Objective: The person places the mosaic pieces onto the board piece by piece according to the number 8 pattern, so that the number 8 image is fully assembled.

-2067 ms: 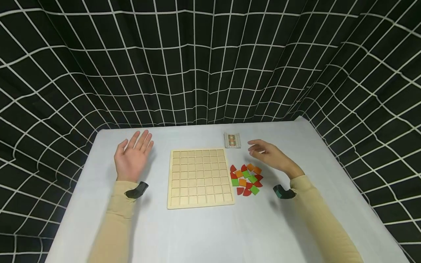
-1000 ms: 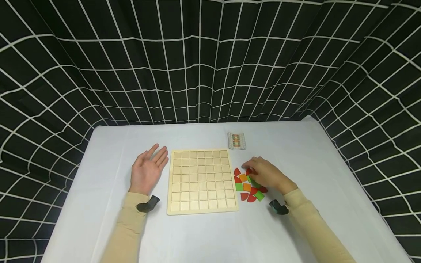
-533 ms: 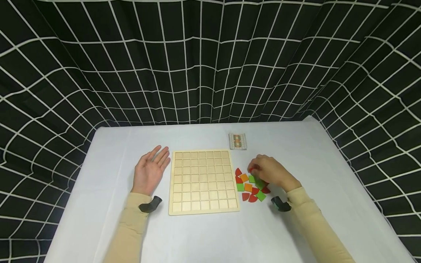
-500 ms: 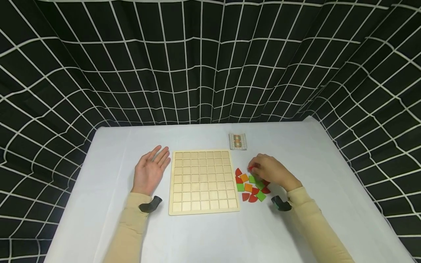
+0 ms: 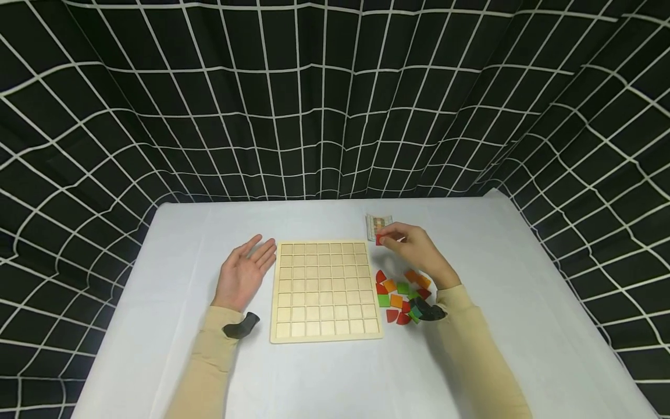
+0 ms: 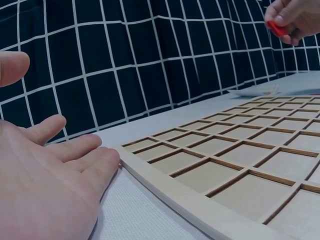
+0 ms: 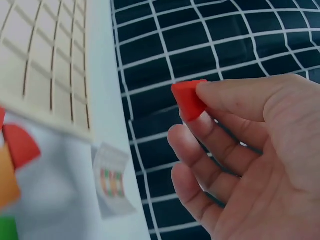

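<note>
Between thumb and fingers, my right hand (image 5: 416, 247) pinches a red quarter-circle piece (image 7: 189, 99), held up off the table near the board's far right corner. A wooden grid board (image 5: 321, 291) lies flat, its square cells bare. Palm up, my left hand (image 5: 243, 276) rests on the table with fingers relaxed; in the left wrist view its fingertips (image 6: 107, 157) lie against or very near the board's edge. Several loose red, orange and green pieces (image 5: 403, 288) are spread right of the board, some hidden behind my right wrist's camera.
A small stack of printed cards (image 5: 373, 224) lies beyond the board's far right corner, partly covered by my right hand in the head view. The white table (image 5: 324, 378) ends at a black curtain (image 5: 335, 105) with white grid lines.
My right hand reached down to the loose pieces, took a red one and has lifted it up and left towards the cards. My left hand moved right to the board, then stayed nearly still.
</note>
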Motion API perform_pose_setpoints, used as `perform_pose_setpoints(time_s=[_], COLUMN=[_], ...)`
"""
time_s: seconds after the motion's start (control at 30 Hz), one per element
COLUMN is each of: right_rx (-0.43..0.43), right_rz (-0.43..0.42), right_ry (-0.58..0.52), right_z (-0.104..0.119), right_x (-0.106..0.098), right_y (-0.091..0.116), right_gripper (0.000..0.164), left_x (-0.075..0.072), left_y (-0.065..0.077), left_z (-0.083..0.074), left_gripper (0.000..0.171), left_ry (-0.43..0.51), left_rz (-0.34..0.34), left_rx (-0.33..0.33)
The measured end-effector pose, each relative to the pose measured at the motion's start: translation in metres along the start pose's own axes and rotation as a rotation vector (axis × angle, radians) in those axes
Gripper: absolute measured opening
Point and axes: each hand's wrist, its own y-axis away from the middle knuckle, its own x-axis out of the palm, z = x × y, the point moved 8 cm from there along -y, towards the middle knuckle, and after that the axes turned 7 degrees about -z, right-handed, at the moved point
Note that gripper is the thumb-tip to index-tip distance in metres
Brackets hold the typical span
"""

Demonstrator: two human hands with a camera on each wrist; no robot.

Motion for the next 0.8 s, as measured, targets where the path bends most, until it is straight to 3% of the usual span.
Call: perform_pose_setpoints(time_s=[0.37,0.8], right_rx=[0.009,0.029], right_rz=[-0.018,0.021], right_ry=[-0.116,-0.102], right_z=[0.018,0.022], right_x=[0.029,0.061], right_y=[-0.024,-0.042], right_gripper=[0.019,0.020], left_x=[0.001,-0.001], left_y=[0.000,-0.002], left_z=[0.002,0.001], left_gripper=[0.060,0.064], left_ry=[-0.007,-0.024], left_rz=[0.026,0.061], left_rx=[-0.014,-0.006])
